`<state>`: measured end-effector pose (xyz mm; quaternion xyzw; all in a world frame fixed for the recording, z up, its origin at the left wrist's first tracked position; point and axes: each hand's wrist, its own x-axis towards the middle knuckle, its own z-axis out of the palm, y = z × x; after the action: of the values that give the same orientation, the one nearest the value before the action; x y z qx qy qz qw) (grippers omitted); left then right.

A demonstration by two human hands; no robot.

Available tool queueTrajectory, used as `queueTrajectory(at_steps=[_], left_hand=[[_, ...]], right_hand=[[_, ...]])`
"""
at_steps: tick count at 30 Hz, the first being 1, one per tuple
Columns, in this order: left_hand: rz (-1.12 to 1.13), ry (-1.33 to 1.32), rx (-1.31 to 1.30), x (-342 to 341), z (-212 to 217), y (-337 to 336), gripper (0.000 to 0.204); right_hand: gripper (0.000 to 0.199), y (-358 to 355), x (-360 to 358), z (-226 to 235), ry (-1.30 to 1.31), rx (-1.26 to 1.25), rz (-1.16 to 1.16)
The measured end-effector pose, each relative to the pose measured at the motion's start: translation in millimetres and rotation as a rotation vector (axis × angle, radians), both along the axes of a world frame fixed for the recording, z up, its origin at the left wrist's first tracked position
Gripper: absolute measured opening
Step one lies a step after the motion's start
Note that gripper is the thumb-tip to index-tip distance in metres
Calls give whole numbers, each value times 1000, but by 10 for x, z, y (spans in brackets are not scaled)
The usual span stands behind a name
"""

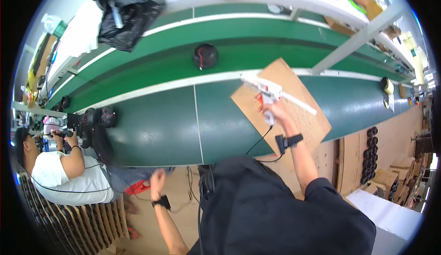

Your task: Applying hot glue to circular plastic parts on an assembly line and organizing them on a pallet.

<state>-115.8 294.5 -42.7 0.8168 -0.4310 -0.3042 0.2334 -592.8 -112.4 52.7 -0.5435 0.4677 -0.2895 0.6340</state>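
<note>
Fingers (272,111) of the right hand (274,113) are wrapped around the grip of a white glue gun (265,93) with an orange trigger, its barrel pointing up and away over a brown board (301,112) lying on the green bench (161,131). A black cord (259,141) runs from the butt of the gun, below the fingers, down toward the person's dark shirt. The gun looks like a light, rigid plastic tool, easy to swing one-handed; the pistol grip is the sound place to take it, since the nozzle end beyond the fingers is likely hot, and the trailing cord could tug or snag. The left hand (157,179) hangs low off the bench edge, well apart from the gun, fingers loosely curled and apparently holding nothing. Beyond the right fingers a round black part (205,56) sits on the belt (239,48). Far to the left, another person (64,167) works on similar black parts.
</note>
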Motion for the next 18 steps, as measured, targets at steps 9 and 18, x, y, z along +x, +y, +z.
queueTrajectory(at_steps=[9,18], left_hand=[[-242,163,-52,-394,649,-2745,26],[121,379,-105,-983,158,-4625,44]], right_hand=[[26,0,-950,17,351,249,242],[25,549,-1067,-24,456,263,51]])
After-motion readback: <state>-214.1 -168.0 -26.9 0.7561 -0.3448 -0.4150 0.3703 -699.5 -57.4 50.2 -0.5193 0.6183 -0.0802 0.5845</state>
